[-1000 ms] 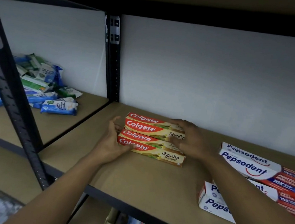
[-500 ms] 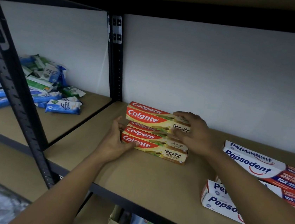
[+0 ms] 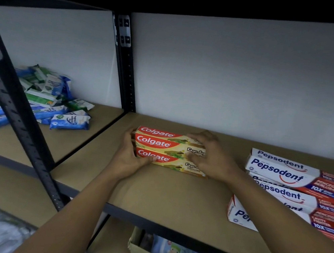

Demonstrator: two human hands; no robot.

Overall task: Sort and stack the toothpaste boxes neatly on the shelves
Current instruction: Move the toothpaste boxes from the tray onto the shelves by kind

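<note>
The brown shelf (image 3: 175, 194) carries everything. At its right end lie the stacked Pepsodent boxes (image 3: 285, 175), one row nearer than the rest. The Colgate boxes (image 3: 160, 144) sit in a stack far back, left of centre, near the wall. The left hand (image 3: 129, 159) cups the stack's left end, thumb on the lower box's front. The right hand (image 3: 212, 158) grips the right end with curled, spread fingers.

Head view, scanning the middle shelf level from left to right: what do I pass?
pile of blue and green packets → black rear upright → left hand → Colgate boxes → right hand → Pepsodent boxes
</note>
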